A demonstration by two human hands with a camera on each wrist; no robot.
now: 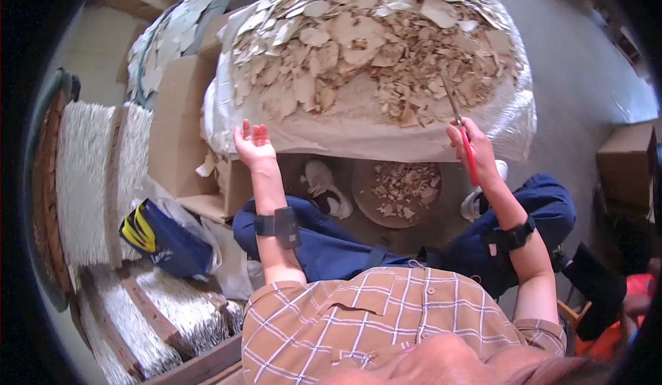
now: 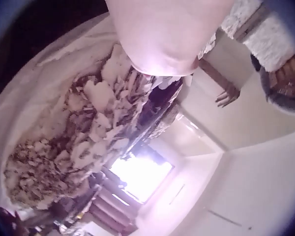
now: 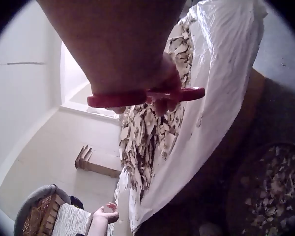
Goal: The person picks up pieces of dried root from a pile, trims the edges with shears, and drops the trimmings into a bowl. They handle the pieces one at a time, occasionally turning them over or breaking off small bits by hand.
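In the head view, the right hand (image 1: 477,152) grips red-handled scissors (image 1: 469,156), their long blades pointing up over the heap of thin flat pieces (image 1: 345,47). The left hand (image 1: 254,144) is raised near the front left edge of the plastic-covered table (image 1: 386,144), palm up, fingers loosely bent, holding nothing. The right wrist view shows the red handles (image 3: 118,100) around the right hand (image 3: 162,91). Only the wrist and base of the left hand (image 2: 167,39) show in the left wrist view, its fingers hidden.
A round basin (image 1: 393,219) with broken pieces stands on the floor between the feet. Cardboard boxes (image 1: 172,123), stacks of white sheets (image 1: 86,178) and a blue bag (image 1: 169,240) lie to the left. Another box (image 1: 626,168) is at the right.
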